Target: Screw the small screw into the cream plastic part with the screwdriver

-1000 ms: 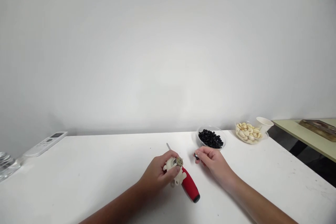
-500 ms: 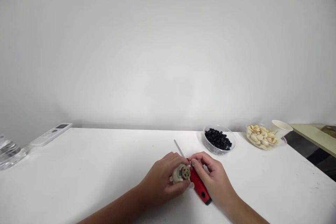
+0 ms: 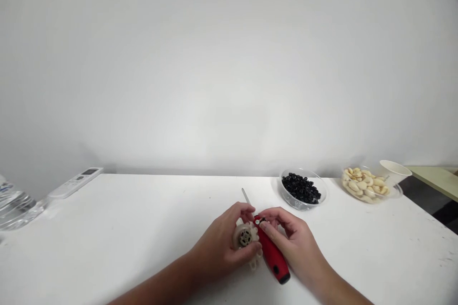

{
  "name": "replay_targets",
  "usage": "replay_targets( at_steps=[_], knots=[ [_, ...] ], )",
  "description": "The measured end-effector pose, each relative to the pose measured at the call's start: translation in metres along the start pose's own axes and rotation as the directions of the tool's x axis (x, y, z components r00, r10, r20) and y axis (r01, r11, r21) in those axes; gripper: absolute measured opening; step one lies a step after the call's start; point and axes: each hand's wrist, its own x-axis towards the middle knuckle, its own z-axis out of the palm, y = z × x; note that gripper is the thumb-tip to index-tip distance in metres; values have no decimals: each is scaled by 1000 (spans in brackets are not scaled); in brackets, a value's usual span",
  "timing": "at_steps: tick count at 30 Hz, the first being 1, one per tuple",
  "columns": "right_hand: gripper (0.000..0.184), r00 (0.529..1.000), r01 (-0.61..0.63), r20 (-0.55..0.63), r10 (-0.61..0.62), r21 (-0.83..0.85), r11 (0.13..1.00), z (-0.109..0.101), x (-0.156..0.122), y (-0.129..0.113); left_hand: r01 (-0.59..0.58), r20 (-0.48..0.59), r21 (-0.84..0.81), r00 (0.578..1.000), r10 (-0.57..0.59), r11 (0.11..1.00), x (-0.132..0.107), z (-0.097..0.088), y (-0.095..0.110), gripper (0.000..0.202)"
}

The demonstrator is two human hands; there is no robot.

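Beside the red screwdriver, left hand has lowered the motor.

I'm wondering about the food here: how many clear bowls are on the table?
2. One clear bowl, holding small black pieces, sits just beyond the right hand; the other clear bowl, holding pale pieces, sits farther right beside a white paper cup.

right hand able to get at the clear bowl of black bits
Probably yes: nothing stands between the right hand and the clear bowl, which sits just beyond it, though its fingers are busy at the red screwdriver handle.
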Motion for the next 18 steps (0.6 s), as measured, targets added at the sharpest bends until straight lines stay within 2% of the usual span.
replay_targets(
  at_steps=[2, 5, 8, 11, 18],
  knots=[
    [27, 1000, 23, 6, -22, -31, 999, -2, 2, -1, 47, 6, -87, 999, -47, 995, -1, -2, 1, 56],
    [20, 998, 59, 15, -57, -90, 994, -5, 3, 0, 77, 34, -154, 997, -73, 985, 0, -3, 1, 44],
    [22, 999, 45, -9, -46, -125, 991, -9, 4, 3, 91, 51, -145, 995, -84, 985, 1, -3, 0, 31],
    [25, 999, 32, -38, -39, -161, 986, -12, 6, 7, 59, 1, -78, 998, -59, 995, 1, -2, -1, 25],
    [19, 991, 125, -5, -131, -245, 961, -14, 7, 9, -6, -52, -45, 999, 4, 999, -2, -2, -4, 41]
  ],
)
